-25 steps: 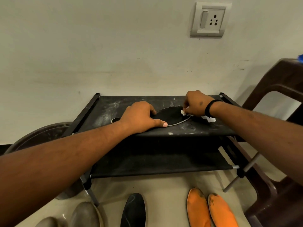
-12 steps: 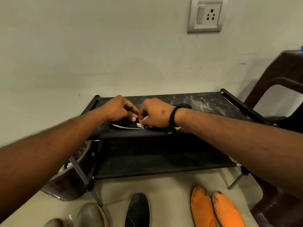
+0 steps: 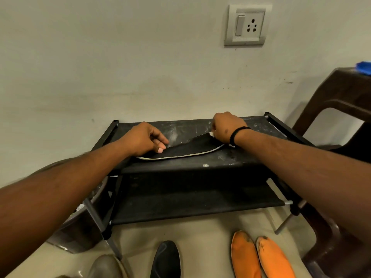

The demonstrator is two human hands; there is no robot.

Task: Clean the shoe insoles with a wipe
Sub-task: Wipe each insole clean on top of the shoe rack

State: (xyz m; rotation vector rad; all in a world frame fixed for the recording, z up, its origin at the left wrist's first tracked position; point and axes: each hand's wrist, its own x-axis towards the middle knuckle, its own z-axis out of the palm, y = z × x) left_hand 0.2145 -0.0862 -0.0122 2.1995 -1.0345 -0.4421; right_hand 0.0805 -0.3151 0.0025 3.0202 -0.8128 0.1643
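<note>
A black insole [image 3: 186,148] with a pale edge lies lengthwise on the top shelf of a black shoe rack [image 3: 220,165]. My left hand [image 3: 145,138] rests on the insole's left end, fingers curled, thumb pressing it down. At the insole's right end my right hand [image 3: 225,126] grips a small white wipe [image 3: 211,134], which is mostly hidden in the fist. A bit of white also shows under that wrist.
On the floor in front lie another black insole [image 3: 166,259], two orange insoles [image 3: 261,257] and a grey shoe [image 3: 104,266]. A dark bin [image 3: 80,223] stands left of the rack, a brown plastic chair [image 3: 339,121] right of it. A wall socket [image 3: 248,25] is above.
My right hand has slid the wipe along the insole from its left end to its right end. The left hand stays on the left end.
</note>
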